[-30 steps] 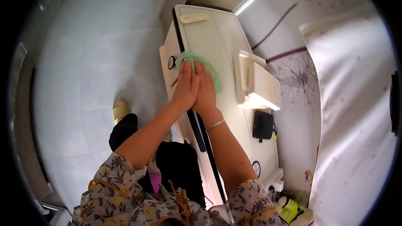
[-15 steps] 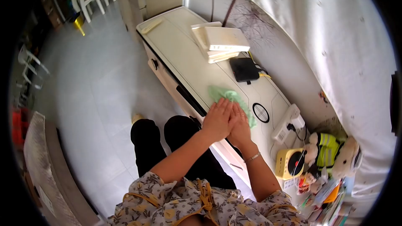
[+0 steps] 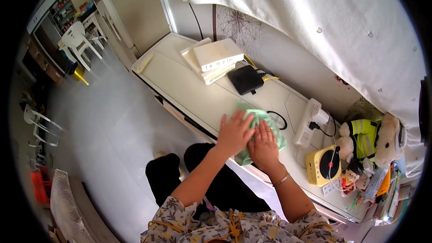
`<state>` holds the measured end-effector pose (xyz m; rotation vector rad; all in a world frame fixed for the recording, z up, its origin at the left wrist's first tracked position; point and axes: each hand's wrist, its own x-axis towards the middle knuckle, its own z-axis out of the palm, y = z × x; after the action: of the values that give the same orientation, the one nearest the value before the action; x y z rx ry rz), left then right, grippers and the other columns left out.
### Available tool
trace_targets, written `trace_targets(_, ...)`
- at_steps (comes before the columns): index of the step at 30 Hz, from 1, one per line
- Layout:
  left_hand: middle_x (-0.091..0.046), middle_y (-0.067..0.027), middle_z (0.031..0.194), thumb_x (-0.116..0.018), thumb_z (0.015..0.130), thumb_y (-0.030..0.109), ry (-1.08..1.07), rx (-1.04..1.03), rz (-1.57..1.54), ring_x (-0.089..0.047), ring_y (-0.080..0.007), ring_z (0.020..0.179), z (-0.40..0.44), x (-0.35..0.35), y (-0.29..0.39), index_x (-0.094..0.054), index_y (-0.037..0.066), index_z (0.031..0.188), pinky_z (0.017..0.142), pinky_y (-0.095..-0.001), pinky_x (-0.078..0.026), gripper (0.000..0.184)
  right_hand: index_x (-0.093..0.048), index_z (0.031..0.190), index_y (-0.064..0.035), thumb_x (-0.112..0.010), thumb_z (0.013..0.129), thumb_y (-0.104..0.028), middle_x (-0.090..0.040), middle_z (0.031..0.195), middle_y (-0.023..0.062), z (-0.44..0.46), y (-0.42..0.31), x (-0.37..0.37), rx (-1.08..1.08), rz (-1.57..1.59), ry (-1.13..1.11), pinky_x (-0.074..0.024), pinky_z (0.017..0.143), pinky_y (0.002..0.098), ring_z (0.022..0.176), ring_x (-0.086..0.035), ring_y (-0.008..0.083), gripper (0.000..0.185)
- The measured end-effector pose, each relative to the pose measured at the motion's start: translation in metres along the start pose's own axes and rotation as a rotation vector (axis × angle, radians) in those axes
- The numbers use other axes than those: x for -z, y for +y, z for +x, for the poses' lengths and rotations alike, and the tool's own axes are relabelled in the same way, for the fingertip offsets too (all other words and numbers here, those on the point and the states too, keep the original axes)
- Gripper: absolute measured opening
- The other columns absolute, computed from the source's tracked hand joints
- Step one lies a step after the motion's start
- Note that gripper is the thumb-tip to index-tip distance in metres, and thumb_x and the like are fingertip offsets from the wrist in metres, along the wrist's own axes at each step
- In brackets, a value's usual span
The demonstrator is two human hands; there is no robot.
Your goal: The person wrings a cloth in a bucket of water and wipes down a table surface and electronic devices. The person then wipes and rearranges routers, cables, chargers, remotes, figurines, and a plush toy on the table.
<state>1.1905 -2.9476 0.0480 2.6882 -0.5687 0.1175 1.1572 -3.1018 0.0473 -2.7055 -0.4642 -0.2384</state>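
A green cloth lies on the white cabinet top near its front edge. My left hand is at the cloth's left side, fingers spread and somewhat blurred. Beside it my right hand, with a bracelet at the wrist, rests flat on the cloth with its fingers stretched out. A black ring sits just behind the cloth, partly covered by it.
White boxes are stacked at the back, beside a black device with cables. Toward the right are a power strip, a yellow player, a plush toy and books. White chairs stand far left.
The view has turned toward the right end of the cabinet. My hands and the cloth have moved along the top, past the black device to the ring. My hands, earlier overlapped, now lie apart.
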Motion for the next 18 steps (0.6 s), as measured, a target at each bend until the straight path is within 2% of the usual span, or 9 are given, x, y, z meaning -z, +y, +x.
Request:
trace_targets(2, -0.037, -0.0169, 0.149, -0.053, 0.094, 0.032, 0.323, 0.09, 0.061, -0.033, -0.0346, 0.139, 0.018, 0.013, -0.035, -0.041, 0.011, 0.142, 0.111, -0.0587, -0.022, 0.054, -0.042, 0.139, 0.0044, -0.051, 0.094, -0.032, -0.036, 0.15, 0.0205, 0.029, -0.005, -0.015, 0.112, -0.041, -0.049, -0.0215, 0.116, 0.0448, 0.143, -0.028, 0.0329, 0.059)
trace_targets(3, -0.037, -0.0169, 0.149, -0.053, 0.094, 0.032, 0.327, 0.074, 0.082, -0.033, -0.0346, 0.139, 0.027, 0.019, -0.055, -0.041, 0.011, 0.142, 0.111, -0.0587, -0.022, 0.054, -0.044, 0.137, 0.0037, -0.053, 0.092, -0.032, -0.034, 0.15, 0.0215, 0.042, -0.008, -0.026, 0.151, -0.016, -0.036, -0.0239, 0.115, 0.0466, 0.141, -0.029, 0.0347, 0.058)
trace_targets(5, -0.037, -0.0246, 0.146, -0.063, 0.089, 0.034, 0.557, 0.08, 0.059, -0.033, -0.0405, 0.137, 0.047, 0.034, -0.095, -0.04, 0.007, 0.142, 0.109, -0.0578, -0.026, 0.064, -0.045, 0.135, 0.0037, -0.053, 0.092, -0.032, -0.036, 0.149, 0.0213, 0.071, -0.024, -0.039, 0.204, 0.047, -0.04, -0.0235, 0.115, 0.046, 0.141, -0.03, 0.0342, 0.057)
trace_targets(8, -0.034, -0.0283, 0.147, -0.068, 0.085, 0.034, 0.629, 0.115, 0.038, -0.032, -0.043, 0.136, 0.076, 0.057, -0.14, -0.035, 0.001, 0.143, 0.109, -0.0548, -0.028, 0.075, -0.048, 0.134, 0.005, -0.051, 0.093, -0.032, -0.04, 0.147, 0.0212, 0.107, -0.051, -0.054, 0.248, 0.088, -0.038, -0.0235, 0.115, 0.0439, 0.14, -0.033, 0.033, 0.055)
trace_targets(9, -0.03, -0.0294, 0.148, -0.074, 0.079, 0.038, 0.584, 0.142, 0.048, -0.029, -0.043, 0.138, 0.086, 0.064, -0.154, -0.031, -0.001, 0.145, 0.111, -0.0506, -0.027, 0.087, -0.049, 0.132, 0.0054, -0.052, 0.092, -0.03, -0.041, 0.146, 0.0214, 0.115, -0.058, -0.06, 0.307, 0.119, -0.044, -0.0245, 0.115, 0.044, 0.139, -0.034, 0.0332, 0.054)
trace_targets(11, -0.029, -0.0286, 0.149, -0.076, 0.077, 0.04, 0.527, 0.16, 0.047, -0.028, -0.0422, 0.139, 0.109, 0.086, -0.165, -0.031, -0.001, 0.145, 0.112, -0.0495, -0.026, 0.092, -0.053, 0.128, 0.0065, -0.054, 0.089, -0.024, -0.045, 0.142, 0.0216, 0.125, -0.066, -0.069, 0.388, 0.21, 0.003, -0.0272, 0.113, 0.044, 0.136, -0.037, 0.0336, 0.05)
trace_targets(14, -0.028, -0.0272, 0.151, -0.082, 0.068, 0.046, 0.425, 0.172, 0.038, -0.023, -0.0407, 0.142, 0.146, 0.105, -0.187, -0.029, 0.0, 0.146, 0.116, -0.046, -0.022, 0.105, -0.053, 0.128, 0.0067, -0.056, 0.088, -0.022, -0.045, 0.142, 0.0213, 0.129, -0.065, -0.064, 0.386, 0.283, -0.021, -0.0276, 0.113, 0.0436, 0.135, -0.038, 0.0332, 0.05)
trace_targets(17, -0.024, -0.0272, 0.153, -0.083, 0.061, 0.051, 0.125, 0.176, 0.112, -0.019, -0.0402, 0.144, 0.171, 0.121, -0.198, -0.025, 0.003, 0.149, 0.117, -0.0448, -0.02, 0.116, -0.051, 0.129, 0.0043, -0.057, 0.089, -0.024, -0.042, 0.144, 0.0193, 0.129, -0.062, -0.063, 0.374, 0.315, -0.046, -0.0267, 0.114, 0.0432, 0.137, -0.035, 0.0317, 0.05)
trace_targets(18, -0.024, -0.0272, 0.153, -0.083, 0.061, 0.051, 0.097, 0.161, 0.109, -0.019, -0.0402, 0.144, 0.175, 0.122, -0.203, -0.025, 0.003, 0.149, 0.117, -0.0448, -0.02, 0.116, -0.052, 0.129, 0.0043, -0.058, 0.088, -0.024, -0.043, 0.144, 0.0186, 0.129, -0.061, -0.064, 0.387, 0.317, -0.045, -0.0271, 0.114, 0.0429, 0.137, -0.035, 0.0309, 0.05)
